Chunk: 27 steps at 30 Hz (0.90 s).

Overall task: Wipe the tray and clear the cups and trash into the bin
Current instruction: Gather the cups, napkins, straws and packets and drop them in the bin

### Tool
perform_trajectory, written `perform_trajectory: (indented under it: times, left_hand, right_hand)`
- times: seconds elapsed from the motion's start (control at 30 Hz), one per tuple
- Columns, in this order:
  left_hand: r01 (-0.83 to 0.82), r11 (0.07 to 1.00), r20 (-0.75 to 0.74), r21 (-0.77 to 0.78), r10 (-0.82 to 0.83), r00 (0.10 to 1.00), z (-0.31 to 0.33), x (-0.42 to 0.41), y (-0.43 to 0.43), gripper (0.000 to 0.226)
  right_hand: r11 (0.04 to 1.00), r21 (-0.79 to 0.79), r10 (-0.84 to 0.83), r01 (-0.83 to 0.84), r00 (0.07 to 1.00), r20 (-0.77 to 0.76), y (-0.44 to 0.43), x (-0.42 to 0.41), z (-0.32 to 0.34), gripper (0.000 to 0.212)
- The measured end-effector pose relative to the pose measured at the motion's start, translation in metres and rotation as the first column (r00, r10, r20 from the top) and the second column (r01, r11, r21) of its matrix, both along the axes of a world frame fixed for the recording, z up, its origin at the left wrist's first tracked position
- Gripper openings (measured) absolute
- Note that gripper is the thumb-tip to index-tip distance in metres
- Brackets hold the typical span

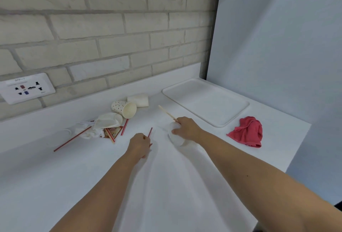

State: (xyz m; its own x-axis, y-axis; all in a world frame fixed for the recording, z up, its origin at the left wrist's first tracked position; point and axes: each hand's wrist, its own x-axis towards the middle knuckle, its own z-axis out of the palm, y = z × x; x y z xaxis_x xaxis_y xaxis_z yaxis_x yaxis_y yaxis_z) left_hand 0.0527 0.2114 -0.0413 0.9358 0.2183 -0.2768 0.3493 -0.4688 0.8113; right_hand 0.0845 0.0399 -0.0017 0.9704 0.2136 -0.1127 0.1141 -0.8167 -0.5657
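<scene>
My left hand pinches a red straw lying on the white counter. My right hand grips a white cup on its side, and a wooden stick pokes out past its fingers. The white tray sits bare at the back right, with a red cloth crumpled beside its near corner. Left of my hands lies a pile of trash: a dotted paper cup on its side, a white cup, a crushed white cup, wrappers and more red straws.
A brick wall with a socket plate runs behind the counter. A pale partition stands to the right of the tray. The counter's right edge drops off just past the cloth. No bin is in view.
</scene>
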Motion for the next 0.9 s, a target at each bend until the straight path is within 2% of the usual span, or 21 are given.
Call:
perform_trajectory:
  times: [0.1,0.23,0.33,0.43,0.57,0.67,0.73,0.8,0.9]
  left_hand:
    - [-0.026,0.993,0.052,-0.119,0.032,0.998,0.009,-0.016,-0.023,0.016]
    - [0.019,0.976,0.101,-0.218,0.003,0.995,0.030,-0.042,-0.083,0.024]
    - [0.120,0.966,0.125,-0.230,-0.093,0.988,0.039,-0.064,-0.139,0.028]
    - [0.223,0.949,0.104,-0.223,-0.204,0.973,0.037,-0.087,-0.189,0.021]
    - [0.384,0.911,0.036,-0.152,-0.383,0.923,0.028,-0.124,-0.248,0.016]
    - [0.480,0.866,0.004,-0.136,-0.484,0.875,0.011,-0.152,-0.287,0.020]
    - [0.526,0.843,-0.032,-0.113,-0.532,0.846,-0.007,-0.168,-0.305,0.024]
    - [0.573,0.819,-0.093,-0.021,-0.572,0.815,-0.028,-0.180,-0.317,0.025]
    - [0.572,0.817,-0.196,0.071,-0.550,0.811,-0.063,-0.194,-0.324,0.016]
  right_hand:
    - [0.993,0.122,-0.003,0.008,0.999,-0.037,-0.027,-0.018,0.015,0.037]
    - [0.989,0.148,0.036,-0.021,0.994,-0.101,-0.080,-0.053,0.032,0.014]
    - [0.987,0.154,0.067,-0.044,0.987,-0.148,-0.131,-0.082,0.040,0.018]
    - [0.988,0.143,0.084,-0.051,0.968,-0.236,-0.181,-0.109,0.037,0.020]
    - [0.978,0.208,0.082,0.011,0.897,-0.434,-0.245,-0.142,0.021,0.011]
    - [0.973,0.217,0.050,0.075,0.853,-0.519,-0.290,-0.168,-0.004,0.005]
    - [0.972,0.202,0.003,0.122,0.849,-0.528,-0.311,-0.184,-0.027,0.009]
    - [0.981,0.128,-0.069,0.148,0.874,-0.481,-0.325,-0.199,-0.049,0.018]
    - [0.975,0.049,-0.176,0.216,0.891,-0.418,-0.332,-0.217,-0.085,0.022]
